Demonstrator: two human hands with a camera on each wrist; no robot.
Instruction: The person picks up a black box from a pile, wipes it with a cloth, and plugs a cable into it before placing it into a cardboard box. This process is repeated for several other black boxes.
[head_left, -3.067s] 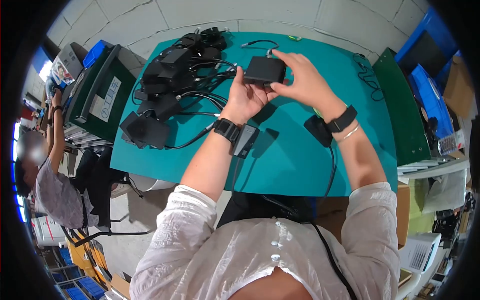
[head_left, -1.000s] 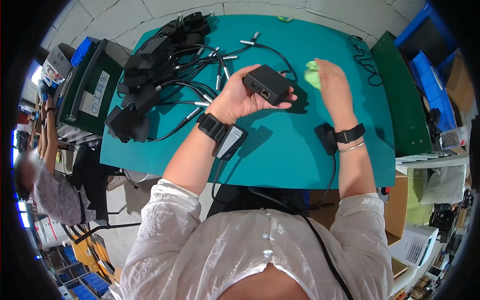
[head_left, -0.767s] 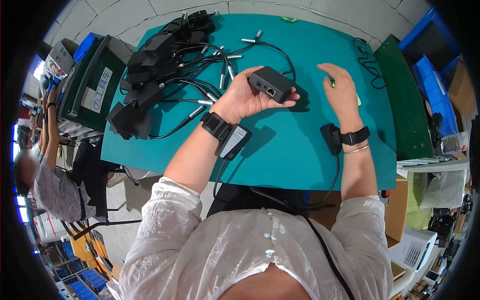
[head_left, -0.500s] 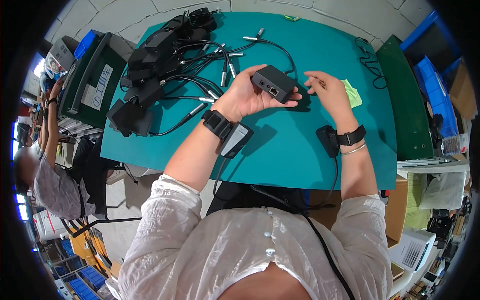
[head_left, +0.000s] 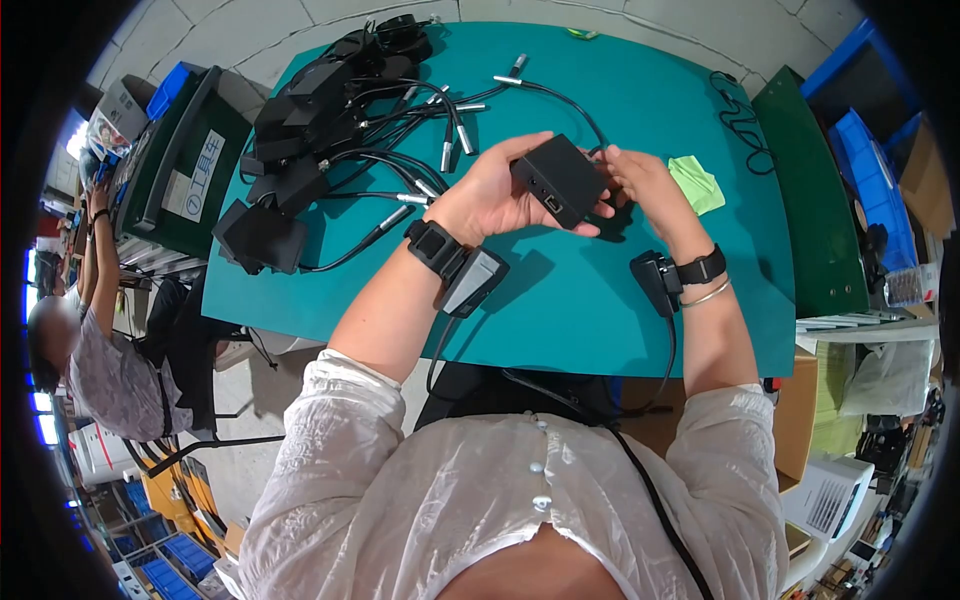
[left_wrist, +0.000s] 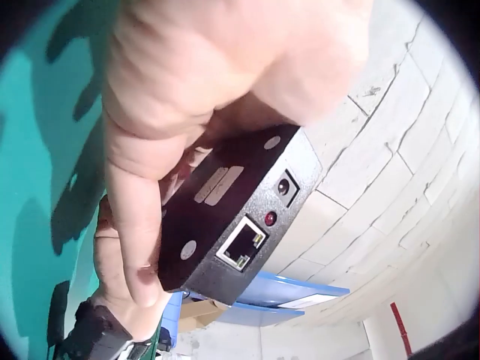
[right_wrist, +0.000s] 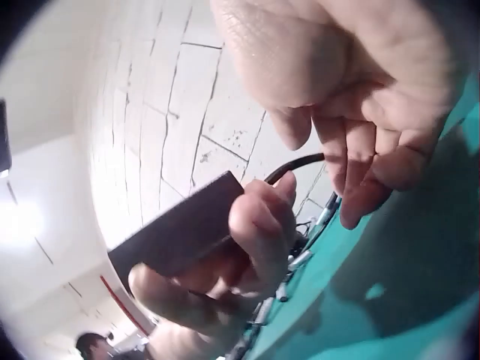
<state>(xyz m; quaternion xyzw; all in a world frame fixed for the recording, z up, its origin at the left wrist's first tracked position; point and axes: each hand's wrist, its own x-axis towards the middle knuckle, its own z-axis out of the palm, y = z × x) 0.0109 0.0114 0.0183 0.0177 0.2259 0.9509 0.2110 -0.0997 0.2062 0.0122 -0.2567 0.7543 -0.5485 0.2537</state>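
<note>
My left hand (head_left: 492, 192) holds a small black box (head_left: 560, 180) above the green table. In the left wrist view, one side of the box (left_wrist: 255, 221) shows a network socket, a round power jack and a small red dot. A pale label and round pads are on an adjoining face. A black cable (head_left: 570, 100) with metal plugs runs from the far side of the box. My right hand (head_left: 650, 190) reaches to where this cable leaves the box. Seen from the right wrist, its thumb stands apart from the loosely bent fingers, and the cable (right_wrist: 294, 163) passes behind them.
Several black devices with plugged cables (head_left: 295, 150) are heaped at the table's left. A light green cloth (head_left: 696, 186) lies right of my right hand. A thin black cable (head_left: 740, 125) is coiled near the right edge. Another person (head_left: 110, 370) sits at the far left.
My right hand has put down the green cloth, then moved left to the box's cable. The left hand has turned the box slightly and shifted it right; earlier both hands were at the box.
</note>
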